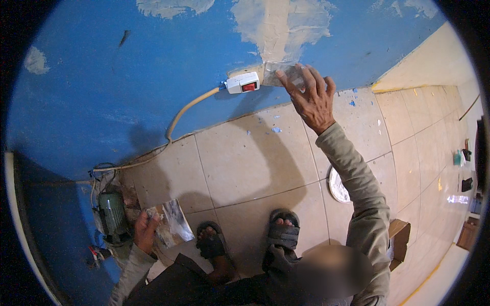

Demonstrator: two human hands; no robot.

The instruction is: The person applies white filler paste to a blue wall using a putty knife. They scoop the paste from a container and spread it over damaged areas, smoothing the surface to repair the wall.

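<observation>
My right hand [314, 102] reaches up to the blue wall [168, 56], its fingers closed on a flat grey putty blade [272, 76]. The blade lies against the wall at the lower end of a rough cream putty strip [275, 33], just right of a white switch box [239, 83] with a red rocker. Low at the left, my left hand [146, 230] grips a flat rectangular plate [177, 220] by its edge. Whitish smears mark this plate and the fingers near it.
A cream cable [191, 106] runs from the switch box down to a green motor [112, 211] at the left. A round tub of white paste [338, 184] is partly behind my right forearm. A cardboard box [400, 244] stands at the right. Blue paint flakes [276, 130] dot the tiles.
</observation>
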